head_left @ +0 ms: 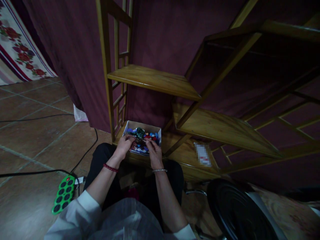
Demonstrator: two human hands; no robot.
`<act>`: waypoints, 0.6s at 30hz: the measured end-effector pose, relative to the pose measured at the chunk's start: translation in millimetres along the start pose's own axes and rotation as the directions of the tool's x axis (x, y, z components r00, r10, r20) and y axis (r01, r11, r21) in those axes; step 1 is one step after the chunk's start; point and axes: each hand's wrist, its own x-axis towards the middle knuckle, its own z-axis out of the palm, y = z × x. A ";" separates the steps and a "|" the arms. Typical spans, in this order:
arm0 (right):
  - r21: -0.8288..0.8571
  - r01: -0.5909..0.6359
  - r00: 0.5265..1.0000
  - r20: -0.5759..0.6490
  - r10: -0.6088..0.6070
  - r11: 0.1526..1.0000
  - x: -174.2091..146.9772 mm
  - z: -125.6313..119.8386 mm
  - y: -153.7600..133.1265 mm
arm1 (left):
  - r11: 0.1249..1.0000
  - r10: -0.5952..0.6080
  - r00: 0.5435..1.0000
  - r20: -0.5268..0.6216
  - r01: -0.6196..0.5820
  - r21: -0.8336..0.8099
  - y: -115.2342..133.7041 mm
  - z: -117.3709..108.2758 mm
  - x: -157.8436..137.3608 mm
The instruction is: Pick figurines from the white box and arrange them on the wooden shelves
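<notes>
A shallow white box stands on the low shelf in front of my knees, filled with small figures and pieces in blue, red, white and purple. A dark green, bristly piece, like a tiny artificial tree or tinsel sprig, shows above the other pieces. My left hand reaches over the box's left side, its fingers closed together beside the green piece. From the right, my right hand comes in with thumb and fingertips pinched close to the left fingertips. Whatever lies between the fingers is too small and dark to name.
A wooden display rack surrounds the box, with a shelf board above it and slanting bars to the right. A blurred pale packet lies on the low shelf. At left are a green power strip and black cables; a round black stool stands right.
</notes>
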 end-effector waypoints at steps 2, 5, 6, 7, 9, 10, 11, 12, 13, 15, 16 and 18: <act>0.012 -0.003 1.000 -0.007 0.003 1.000 0.4 0.0 1.3 | 1.000 -0.014 1.000 0.000 0.014 0.028 -0.2 0.5 0.4; 0.037 -0.001 1.000 -0.008 0.001 0.999 1.5 -0.1 5.0 | 0.999 -0.020 1.000 0.011 0.019 0.040 -1.7 1.0 1.1; 0.044 -0.003 1.000 -0.012 0.004 0.999 1.7 -0.2 6.3 | 0.999 -0.016 1.000 0.015 0.016 0.038 -2.3 1.1 1.2; 0.048 -0.008 1.000 -0.017 0.009 0.999 1.9 -0.4 7.5 | 0.999 -0.011 1.000 0.019 0.010 0.033 -2.8 1.3 1.2; 0.042 -0.019 0.999 -0.033 0.021 0.999 2.2 -0.8 9.5 | 1.000 -0.006 1.000 0.027 0.005 0.023 -3.4 1.6 1.0; 0.034 -0.024 0.999 -0.038 0.026 0.999 2.4 -0.9 10.4 | 1.000 -0.011 1.000 0.029 0.010 0.023 -3.5 1.7 0.8; 0.029 -0.030 0.999 -0.042 0.031 0.999 2.7 -1.0 11.2 | 1.000 -0.019 0.999 0.030 0.018 0.026 -3.5 1.9 0.6; 0.029 -0.035 0.998 -0.046 0.036 0.999 3.0 -1.0 11.9 | 0.999 -0.025 0.999 0.030 0.024 0.032 -3.4 2.0 0.3; 0.036 -0.039 0.998 -0.051 0.041 0.999 3.4 -1.0 12.7 | 0.999 -0.028 0.999 0.029 0.027 0.042 -3.2 2.0 0.1; 0.060 -0.044 0.997 -0.056 0.047 0.997 4.3 -0.9 14.1 | 0.998 -0.015 0.999 0.030 0.013 0.063 -3.0 2.1 -0.2; 0.070 -0.044 0.997 -0.056 0.048 0.997 4.6 -0.9 14.8 | 0.997 -0.006 0.999 0.032 0.004 0.071 -3.0 2.2 -0.4; 0.074 -0.042 0.998 -0.053 0.046 0.996 5.2 -1.4 15.9 | 0.996 0.004 0.999 0.037 -0.007 0.091 -3.2 2.4 -0.5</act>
